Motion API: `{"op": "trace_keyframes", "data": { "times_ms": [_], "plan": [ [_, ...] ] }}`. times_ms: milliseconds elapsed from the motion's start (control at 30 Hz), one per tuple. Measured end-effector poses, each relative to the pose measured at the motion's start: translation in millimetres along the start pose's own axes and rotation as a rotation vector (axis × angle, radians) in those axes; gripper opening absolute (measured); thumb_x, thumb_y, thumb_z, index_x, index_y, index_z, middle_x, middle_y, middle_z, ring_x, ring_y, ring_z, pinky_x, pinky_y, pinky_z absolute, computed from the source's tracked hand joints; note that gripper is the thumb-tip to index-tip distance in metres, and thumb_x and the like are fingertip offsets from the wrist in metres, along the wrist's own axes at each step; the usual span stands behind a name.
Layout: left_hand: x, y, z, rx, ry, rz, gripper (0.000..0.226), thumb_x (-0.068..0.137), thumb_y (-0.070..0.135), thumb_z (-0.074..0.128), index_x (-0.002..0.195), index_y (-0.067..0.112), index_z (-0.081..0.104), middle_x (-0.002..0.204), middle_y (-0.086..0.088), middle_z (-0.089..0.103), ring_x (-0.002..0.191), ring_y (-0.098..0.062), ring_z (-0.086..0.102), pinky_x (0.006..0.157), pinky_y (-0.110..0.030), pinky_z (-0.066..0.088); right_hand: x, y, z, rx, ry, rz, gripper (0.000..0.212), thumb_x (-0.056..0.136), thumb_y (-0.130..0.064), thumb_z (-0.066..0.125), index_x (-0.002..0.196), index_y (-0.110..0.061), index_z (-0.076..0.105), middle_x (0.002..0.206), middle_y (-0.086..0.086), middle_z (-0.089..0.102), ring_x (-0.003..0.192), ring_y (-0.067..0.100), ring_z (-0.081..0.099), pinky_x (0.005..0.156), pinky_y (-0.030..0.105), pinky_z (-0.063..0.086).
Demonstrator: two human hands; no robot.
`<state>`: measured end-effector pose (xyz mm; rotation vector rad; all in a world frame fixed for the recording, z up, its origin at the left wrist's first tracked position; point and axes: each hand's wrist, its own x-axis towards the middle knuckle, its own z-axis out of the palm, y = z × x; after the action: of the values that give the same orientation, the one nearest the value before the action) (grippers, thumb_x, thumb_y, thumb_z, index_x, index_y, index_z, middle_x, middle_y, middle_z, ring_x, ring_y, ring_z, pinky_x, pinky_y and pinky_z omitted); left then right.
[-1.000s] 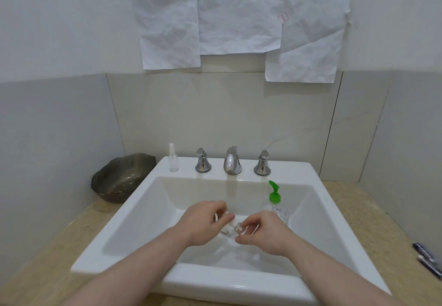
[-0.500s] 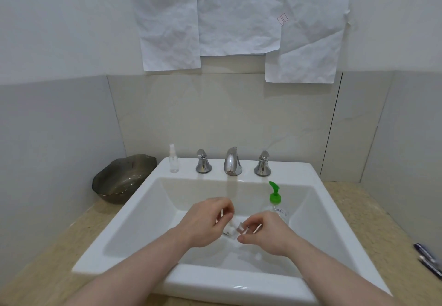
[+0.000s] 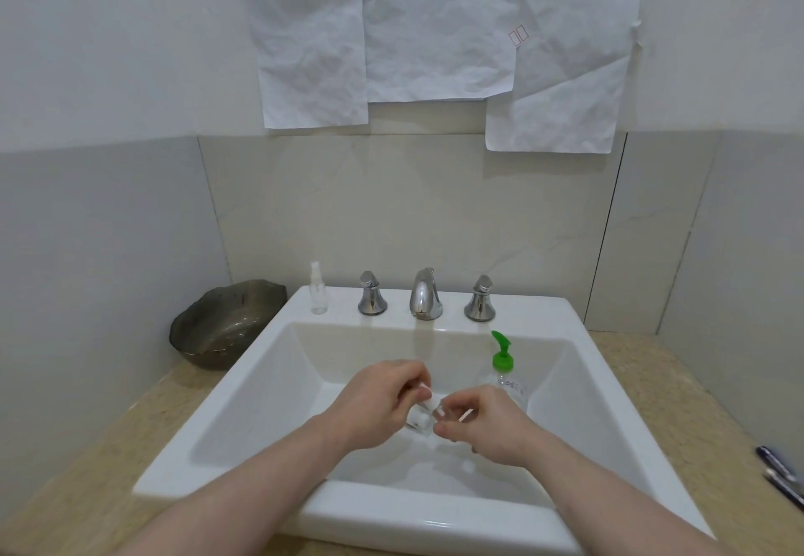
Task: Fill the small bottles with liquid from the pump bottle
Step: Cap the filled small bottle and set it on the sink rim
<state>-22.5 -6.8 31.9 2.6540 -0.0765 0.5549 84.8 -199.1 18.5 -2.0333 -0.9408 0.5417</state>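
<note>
Countertop (image 3: 108, 460) of beige stone carries a dark bowl (image 3: 224, 329) at far left, beside a white sink (image 3: 261, 381). A clear spray bottle (image 3: 318, 290) stands upright on the sink's back ledge, left of the chrome faucet (image 3: 425, 294). Over the basin, the left hand (image 3: 383, 403) curls its fingers around a small bottle (image 3: 420, 413), while the right hand (image 3: 487, 423) pinches at that bottle's near end, the two hands almost touching. Just behind the right hand stands the green-topped pump bottle (image 3: 504, 370). Pens (image 3: 781, 475) lie at far right.
</note>
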Motion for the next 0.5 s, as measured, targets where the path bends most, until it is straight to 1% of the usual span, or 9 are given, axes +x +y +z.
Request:
{"op": "trace_keyframes", "data": {
  "times_ms": [33, 100, 167, 233, 300, 333, 400, 433, 500],
  "plan": [
    [-1, 1, -1, -0.003, 0.018, 0.001, 0.005, 0.100, 0.034, 0.055, 0.097, 0.031, 0.057, 0.080, 0.017, 0.057, 0.076, -0.009, 0.053, 0.070, -0.029, 0.047, 0, -1, 0, 0.012, 0.016, -0.007, 0.014, 0.086, -0.035, 0.079, 0.075, -0.041, 0.074, 0.079, -0.013, 0.069, 0.070, 0.003, 0.059, 0.066, 0.019, 0.050],
    [-2, 3, -4, -0.017, 0.056, -0.019, 0.011, 0.099, 0.044, 0.055, 0.104, 0.035, 0.058, 0.085, 0.019, 0.059, 0.074, -0.009, 0.057, 0.071, -0.027, 0.048, -2, -4, -2, 0.059, 0.071, -0.023, 0.006, 0.087, -0.033, 0.079, 0.083, -0.037, 0.077, 0.087, -0.006, 0.073, 0.069, 0.007, 0.058, 0.067, 0.024, 0.050],
    [-2, 4, -7, -0.041, 0.066, -0.075, 0.025, 0.097, 0.055, 0.052, 0.118, 0.040, 0.054, 0.093, 0.019, 0.061, 0.072, -0.009, 0.060, 0.073, -0.026, 0.049, -3, -7, -4, 0.113, 0.145, -0.056, 0.003, 0.087, -0.031, 0.079, 0.090, -0.031, 0.078, 0.090, -0.003, 0.075, 0.068, 0.010, 0.064, 0.066, 0.027, 0.051],
    [-2, 0, -8, -0.053, 0.048, -0.139, 0.028, 0.098, 0.058, 0.048, 0.121, 0.043, 0.049, 0.096, 0.020, 0.062, 0.069, -0.008, 0.061, 0.074, -0.028, 0.049, -4, -14, -5, 0.190, 0.272, -0.089, 0.009, 0.087, -0.029, 0.081, 0.095, -0.029, 0.076, 0.090, -0.006, 0.076, 0.068, 0.013, 0.073, 0.064, 0.027, 0.052],
    [-2, -7, -6, -0.016, 0.016, -0.202, 0.021, 0.100, 0.051, 0.048, 0.118, 0.043, 0.047, 0.096, 0.020, 0.062, 0.069, -0.008, 0.059, 0.074, -0.030, 0.048, -4, -21, -9, 0.266, 0.462, -0.146, 0.012, 0.088, -0.029, 0.081, 0.096, -0.028, 0.072, 0.089, -0.009, 0.074, 0.064, 0.018, 0.073, 0.062, 0.029, 0.053],
    [-2, -11, -5, 0.020, -0.006, -0.235, 0.020, 0.099, 0.045, 0.049, 0.119, 0.042, 0.046, 0.096, 0.020, 0.061, 0.070, -0.007, 0.058, 0.074, -0.030, 0.047, -5, -24, -12, 0.271, 0.568, -0.180, 0.011, 0.089, -0.029, 0.080, 0.094, -0.029, 0.071, 0.088, -0.011, 0.072, 0.063, 0.017, 0.070, 0.063, 0.028, 0.052],
    [-3, -17, -3, 0.095, -0.057, -0.287, 0.032, 0.093, 0.032, 0.051, 0.123, 0.039, 0.043, 0.100, 0.020, 0.059, 0.072, -0.005, 0.054, 0.074, -0.030, 0.045, -4, -24, -20, 0.261, 0.768, -0.223, 0.008, 0.090, -0.028, 0.079, 0.093, -0.029, 0.071, 0.089, -0.012, 0.069, 0.065, 0.010, 0.063, 0.063, 0.020, 0.048],
    [-3, -19, -2, 0.124, -0.082, -0.306, 0.037, 0.090, 0.027, 0.051, 0.124, 0.038, 0.043, 0.103, 0.020, 0.058, 0.073, -0.005, 0.053, 0.073, -0.029, 0.043, -4, -21, -25, 0.271, 0.856, -0.220, 0.008, 0.090, -0.027, 0.078, 0.095, -0.027, 0.071, 0.093, -0.011, 0.066, 0.068, 0.010, 0.061, 0.064, 0.019, 0.047],
    [-3, -23, -2, 0.158, -0.112, -0.338, 0.040, 0.085, 0.020, 0.051, 0.123, 0.034, 0.047, 0.107, 0.019, 0.056, 0.077, -0.007, 0.051, 0.073, -0.029, 0.043, -2, -15, -35, 0.306, 0.987, -0.163, 0.012, 0.092, -0.026, 0.077, 0.102, -0.025, 0.071, 0.100, -0.011, 0.062, 0.075, 0.010, 0.059, 0.071, 0.023, 0.047]
  ]
}}
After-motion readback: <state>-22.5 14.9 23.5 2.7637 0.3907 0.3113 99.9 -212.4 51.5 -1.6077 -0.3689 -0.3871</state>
